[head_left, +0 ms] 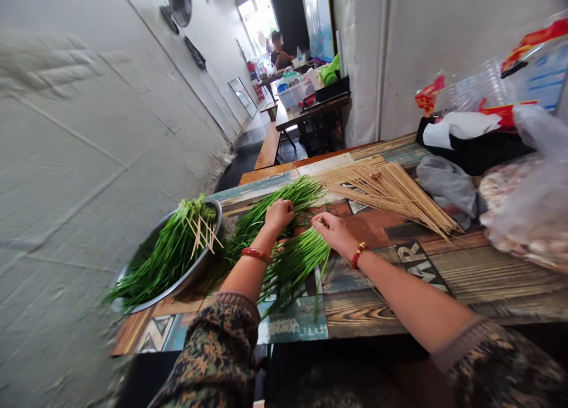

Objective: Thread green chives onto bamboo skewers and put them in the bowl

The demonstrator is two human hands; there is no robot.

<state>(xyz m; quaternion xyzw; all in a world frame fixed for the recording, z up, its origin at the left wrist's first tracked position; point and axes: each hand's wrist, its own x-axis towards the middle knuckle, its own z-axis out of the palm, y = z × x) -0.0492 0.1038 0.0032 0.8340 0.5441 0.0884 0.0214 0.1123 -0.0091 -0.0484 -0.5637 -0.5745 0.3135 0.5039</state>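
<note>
Two loose bunches of garlic chives lie on the patchwork-print table, a far bunch (302,192) and a near bunch (297,266). My left hand (279,215) is closed at the edge of the far bunch; what its fingers hold is hidden. At the pale stalk ends of the near bunch, my right hand (336,233) pinches with thumb and fingers together on the chives. A thin stick seems to run beneath my right wrist. Bamboo skewers (394,198) are fanned out beyond my right hand. To the left, a metal basin (216,209) holds skewered chives (173,260).
On the right stand a knotted plastic bag (448,186) and a big clear bag of pale pieces (528,206), with red-printed packaging (510,115) behind. A wall (66,189) borders the left. Farther back are a bench (268,146), a cluttered table (310,109) and a seated person (280,55).
</note>
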